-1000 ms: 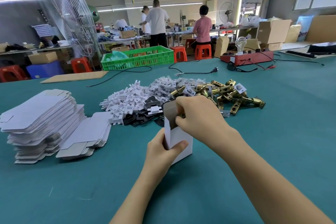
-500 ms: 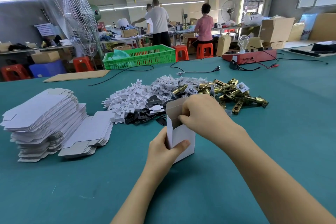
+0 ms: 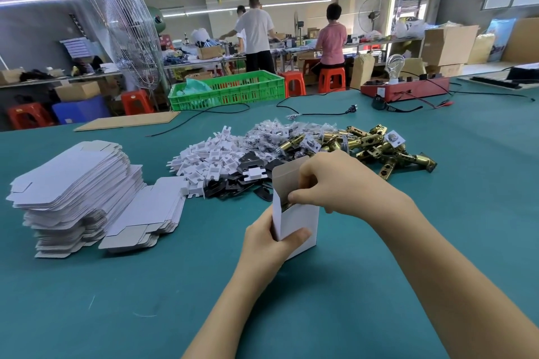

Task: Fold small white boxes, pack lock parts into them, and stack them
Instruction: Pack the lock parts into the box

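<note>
One small white box (image 3: 296, 221) is stood upright on the near table (image 3: 437, 242), gripped by the left hand (image 3: 269, 242). Parts are being pushed in by the right hand (image 3: 329, 183), fingers curled at its mouth; flap closing is judged next.

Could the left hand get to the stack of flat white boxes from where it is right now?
Probably not yet: the left hand grips the small white box. Bare table lies between it and the stack.
</note>
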Available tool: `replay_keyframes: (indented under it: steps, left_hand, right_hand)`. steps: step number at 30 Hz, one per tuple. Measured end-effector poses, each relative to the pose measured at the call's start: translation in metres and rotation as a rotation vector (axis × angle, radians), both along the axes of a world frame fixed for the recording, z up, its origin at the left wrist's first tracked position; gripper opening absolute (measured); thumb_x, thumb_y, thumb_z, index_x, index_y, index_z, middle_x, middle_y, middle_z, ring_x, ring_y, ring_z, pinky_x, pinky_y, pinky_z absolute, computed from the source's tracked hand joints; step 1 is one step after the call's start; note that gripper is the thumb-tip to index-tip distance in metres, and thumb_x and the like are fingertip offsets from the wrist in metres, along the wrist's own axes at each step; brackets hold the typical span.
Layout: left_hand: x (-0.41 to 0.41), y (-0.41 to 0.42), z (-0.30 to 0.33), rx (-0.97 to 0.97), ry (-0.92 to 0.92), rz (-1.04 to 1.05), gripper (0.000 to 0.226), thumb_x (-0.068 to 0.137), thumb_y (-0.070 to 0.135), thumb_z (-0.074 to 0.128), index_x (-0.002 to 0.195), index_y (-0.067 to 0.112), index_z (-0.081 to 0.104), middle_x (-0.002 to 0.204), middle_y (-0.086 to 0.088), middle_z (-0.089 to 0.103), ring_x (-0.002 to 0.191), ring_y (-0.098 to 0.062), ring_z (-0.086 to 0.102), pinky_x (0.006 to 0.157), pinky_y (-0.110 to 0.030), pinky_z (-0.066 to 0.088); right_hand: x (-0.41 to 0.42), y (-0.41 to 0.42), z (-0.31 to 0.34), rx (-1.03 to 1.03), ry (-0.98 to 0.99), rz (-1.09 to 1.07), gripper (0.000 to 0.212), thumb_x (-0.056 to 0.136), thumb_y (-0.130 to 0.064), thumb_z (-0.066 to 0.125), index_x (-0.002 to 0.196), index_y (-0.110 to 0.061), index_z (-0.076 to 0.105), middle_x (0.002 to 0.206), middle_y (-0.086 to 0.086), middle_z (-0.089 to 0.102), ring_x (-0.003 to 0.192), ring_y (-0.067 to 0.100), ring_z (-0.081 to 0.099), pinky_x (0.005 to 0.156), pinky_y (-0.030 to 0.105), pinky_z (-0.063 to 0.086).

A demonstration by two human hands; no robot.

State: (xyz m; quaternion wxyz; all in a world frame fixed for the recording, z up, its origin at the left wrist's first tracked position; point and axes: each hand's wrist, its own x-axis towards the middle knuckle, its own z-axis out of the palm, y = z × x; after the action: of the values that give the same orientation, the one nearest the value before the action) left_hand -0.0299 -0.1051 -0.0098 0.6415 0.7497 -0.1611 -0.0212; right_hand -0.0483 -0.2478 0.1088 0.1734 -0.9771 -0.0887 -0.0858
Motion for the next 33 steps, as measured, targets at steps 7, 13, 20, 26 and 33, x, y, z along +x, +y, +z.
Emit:
replay_keyframes:
  steps: [7, 13, 20, 26, 33]
  left_hand:
    - [0.004, 0.001, -0.002, -0.052, 0.009, 0.011, 0.040, 0.066, 0.028, 0.075, 0.105, 0.033, 0.068, 0.100, 0.010, 0.074, 0.096, -0.014, 0.069, 0.082, -0.033, 0.057]
    - [0.011, 0.012, 0.002, -0.328, 0.053, 0.128, 0.035, 0.064, 0.023, 0.080, 0.097, 0.017, 0.071, 0.091, 0.001, 0.076, 0.081, -0.013, 0.072, 0.063, -0.020, 0.054]
    - [0.013, 0.006, -0.005, -0.187, 0.090, 0.067, 0.040, 0.064, 0.022, 0.082, 0.102, 0.022, 0.069, 0.096, 0.005, 0.076, 0.090, -0.015, 0.071, 0.072, -0.026, 0.057]
    - [0.022, 0.016, -0.007, -0.320, 0.045, 0.285, 0.025, 0.079, 0.010, 0.080, 0.098, 0.019, 0.068, 0.090, 0.008, 0.076, 0.082, -0.011, 0.071, 0.062, -0.018, 0.054]
    - [0.031, 0.024, -0.007, -0.386, 0.082, 0.380, 0.023, 0.080, 0.011, 0.079, 0.094, 0.023, 0.066, 0.085, 0.015, 0.074, 0.080, -0.006, 0.070, 0.062, -0.019, 0.052]
  right_hand:
    - [-0.004, -0.007, 0.008, 0.169, -0.080, 0.092, 0.023, 0.090, -0.028, 0.061, 0.074, -0.012, 0.067, 0.067, -0.001, 0.064, 0.055, 0.006, 0.059, 0.058, 0.027, 0.048]
    - [-0.001, -0.033, 0.010, 0.399, -0.238, -0.006, 0.029, 0.091, -0.029, 0.060, 0.068, -0.012, 0.065, 0.065, 0.003, 0.068, 0.055, 0.015, 0.063, 0.046, 0.014, 0.041]
    - [0.017, -0.053, -0.008, 0.507, -0.217, -0.148, 0.041, 0.079, 0.006, 0.042, 0.069, -0.025, 0.067, 0.076, -0.001, 0.067, 0.049, 0.012, 0.056, 0.049, 0.024, 0.046]
    - [0.038, -0.054, -0.044, 0.692, -0.128, -0.266, 0.043, 0.069, 0.014, 0.035, 0.050, -0.014, 0.060, 0.082, 0.001, 0.070, 0.092, 0.032, 0.064, 0.082, 0.043, 0.053]
    - [0.062, -0.052, -0.082, 0.638, 0.062, -0.264, 0.037, 0.087, 0.002, 0.034, 0.084, -0.023, 0.060, 0.093, 0.003, 0.066, 0.097, 0.029, 0.062, 0.077, 0.035, 0.052]
